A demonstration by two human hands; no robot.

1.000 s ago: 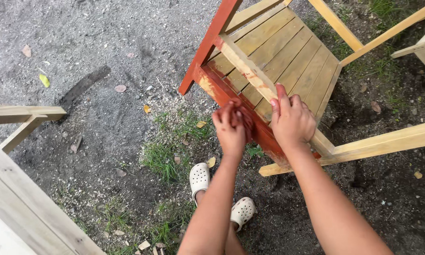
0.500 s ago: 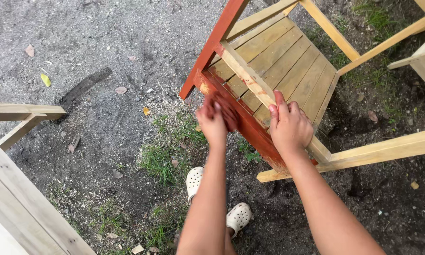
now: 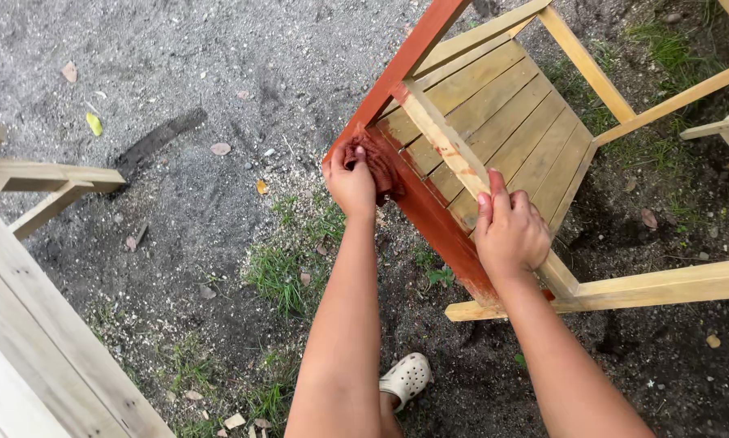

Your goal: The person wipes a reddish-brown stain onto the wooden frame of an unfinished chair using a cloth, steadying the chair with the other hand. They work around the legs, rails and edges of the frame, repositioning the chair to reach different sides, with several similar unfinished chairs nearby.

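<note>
Staining a chair on gravel.
My left hand (image 3: 352,180) grips a stained rag (image 3: 378,166) against the chair (image 3: 494,122); right hand (image 3: 510,231) lies open, flat on its slat; grass (image 3: 279,272) below.

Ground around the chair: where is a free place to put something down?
The gravel between the pale wooden frame and the chair lies open, with only leaves. It is crowded at the stained rail, where the left hand presses a rag and the right hand rests.

The left hand (image 3: 351,183) hides most of the stained rag (image 3: 378,166); the wooden chair (image 3: 494,122) is cropped at twelve and three o'clock.
</note>
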